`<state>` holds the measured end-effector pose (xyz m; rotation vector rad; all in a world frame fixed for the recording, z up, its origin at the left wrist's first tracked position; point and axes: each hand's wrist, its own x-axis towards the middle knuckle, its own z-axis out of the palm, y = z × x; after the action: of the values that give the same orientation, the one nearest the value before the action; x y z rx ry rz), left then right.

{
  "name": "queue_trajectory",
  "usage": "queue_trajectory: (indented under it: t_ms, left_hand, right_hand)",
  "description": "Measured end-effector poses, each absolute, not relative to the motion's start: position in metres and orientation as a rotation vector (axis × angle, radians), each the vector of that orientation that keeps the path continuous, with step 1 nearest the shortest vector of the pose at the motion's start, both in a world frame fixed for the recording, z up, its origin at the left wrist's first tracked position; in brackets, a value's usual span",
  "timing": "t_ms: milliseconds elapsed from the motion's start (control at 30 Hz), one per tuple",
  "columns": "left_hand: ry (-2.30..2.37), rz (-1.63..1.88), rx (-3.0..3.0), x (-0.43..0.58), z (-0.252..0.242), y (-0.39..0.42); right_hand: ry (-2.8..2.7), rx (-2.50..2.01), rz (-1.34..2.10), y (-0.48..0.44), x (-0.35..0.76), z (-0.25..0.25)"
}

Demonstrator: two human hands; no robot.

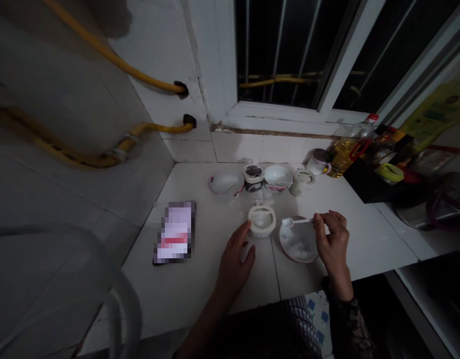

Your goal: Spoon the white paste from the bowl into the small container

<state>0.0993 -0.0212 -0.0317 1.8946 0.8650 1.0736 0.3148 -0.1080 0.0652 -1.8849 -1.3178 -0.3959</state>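
My right hand [332, 239] pinches the handle of a small white spoon [289, 222], holding it level over the far rim of a bowl [301, 259]. White, powdery or grainy stuff lies in that bowl. Fingers apart, my left hand [235, 257] rests with a fingertip against the side of a small jar [262, 232]. The jar has a pale rim, its clear lid [258, 192] is flipped up, and something white shows inside.
Behind stand a white bowl [225, 185], a jar with dark contents [253, 172], another bowl [278, 179], a lidded jar [302, 184] and a mug [320, 162]. A phone [175, 233] lies left. An oil bottle [342, 154] and a black rack [364, 182] stand right.
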Motion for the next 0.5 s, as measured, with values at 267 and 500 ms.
queue_trajectory:
  t_ms: [267,500]
  left_hand:
    - [0.863,1.081,1.921,0.100,-0.032,-0.021]
    - [0.885,1.069,1.904,0.100,-0.031,-0.022]
  right_hand:
    - [-1.605,-2.150,-0.545,-0.121,0.333,0.047]
    - [-1.685,-2.011,-0.273,-0.113,0.312,0.043]
